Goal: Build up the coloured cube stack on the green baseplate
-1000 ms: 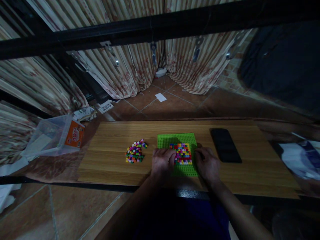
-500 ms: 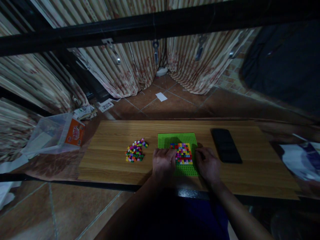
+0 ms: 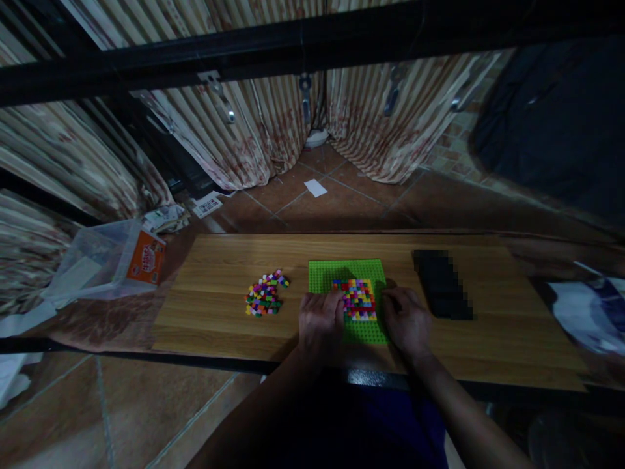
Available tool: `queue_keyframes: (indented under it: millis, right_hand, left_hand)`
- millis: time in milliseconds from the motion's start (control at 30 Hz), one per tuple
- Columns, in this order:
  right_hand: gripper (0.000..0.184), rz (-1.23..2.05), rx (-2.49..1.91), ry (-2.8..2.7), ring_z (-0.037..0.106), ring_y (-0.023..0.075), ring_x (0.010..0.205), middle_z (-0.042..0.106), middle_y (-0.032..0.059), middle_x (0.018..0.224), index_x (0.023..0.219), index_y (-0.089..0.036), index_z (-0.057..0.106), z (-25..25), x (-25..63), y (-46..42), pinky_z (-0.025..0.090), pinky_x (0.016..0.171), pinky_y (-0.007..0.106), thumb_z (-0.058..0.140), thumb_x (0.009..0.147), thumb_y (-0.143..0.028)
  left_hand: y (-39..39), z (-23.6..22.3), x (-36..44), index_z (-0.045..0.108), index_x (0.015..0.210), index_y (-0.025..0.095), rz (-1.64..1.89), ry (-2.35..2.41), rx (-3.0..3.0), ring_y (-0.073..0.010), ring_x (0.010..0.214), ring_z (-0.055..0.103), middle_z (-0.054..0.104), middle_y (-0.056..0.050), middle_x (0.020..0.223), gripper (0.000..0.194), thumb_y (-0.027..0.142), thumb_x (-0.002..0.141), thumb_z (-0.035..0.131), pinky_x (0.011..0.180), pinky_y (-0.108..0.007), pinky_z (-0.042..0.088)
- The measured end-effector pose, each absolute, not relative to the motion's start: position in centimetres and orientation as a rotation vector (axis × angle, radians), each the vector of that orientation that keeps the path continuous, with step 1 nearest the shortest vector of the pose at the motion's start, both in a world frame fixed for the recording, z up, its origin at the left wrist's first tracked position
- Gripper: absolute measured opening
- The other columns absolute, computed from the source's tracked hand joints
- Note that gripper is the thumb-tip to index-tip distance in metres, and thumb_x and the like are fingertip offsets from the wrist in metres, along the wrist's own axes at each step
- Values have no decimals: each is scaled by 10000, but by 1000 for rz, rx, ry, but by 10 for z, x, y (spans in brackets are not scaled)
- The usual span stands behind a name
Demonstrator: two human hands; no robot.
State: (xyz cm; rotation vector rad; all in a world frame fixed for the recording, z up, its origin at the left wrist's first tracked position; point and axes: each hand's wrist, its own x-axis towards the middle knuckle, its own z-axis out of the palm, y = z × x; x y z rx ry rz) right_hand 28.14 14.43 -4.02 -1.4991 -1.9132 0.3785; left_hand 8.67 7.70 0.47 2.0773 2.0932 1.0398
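Note:
A green studded baseplate [image 3: 322,268] lies on the wooden table, bearing a block of small multicoloured toy bricks [image 3: 360,299] set close together in rows. My left hand [image 3: 319,322] is closed over the plate's left side, its fingertips at the left edge of the brick block. What those fingers pinch, if anything, is hidden. At the plate's right edge, my right hand [image 3: 406,322] is curled with thumb and fingers gripping the rim. To the left, a loose pile of small bricks [image 3: 263,296] in many colours is spread on the wood.
A black phone-like slab [image 3: 442,286], partly pixelated, lies right of my right hand on the wooden table [image 3: 209,260]. On the floor at left stands a clear plastic box [image 3: 105,260] with an orange label. Striped curtains [image 3: 273,130] hang beyond a dark metal bar [image 3: 244,49].
My left hand's fingers have shifted very slightly on the plate. My right hand, the baseplate and the loose pile stay where they were.

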Motion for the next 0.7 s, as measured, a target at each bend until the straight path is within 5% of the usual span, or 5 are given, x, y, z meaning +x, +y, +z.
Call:
queue_keyframes:
  millis: [700]
  right_hand:
    - [288,364,-1487,-1911,671,214,832,703,92,965,931,-203,717,-39,281,144,505,707,312,477,945,-362]
  left_hand:
    - [69,0,81,687,1154,163,879,1941,2353,-233,908,680,762,-110,1056,296,154,966,458,825,-387,516]
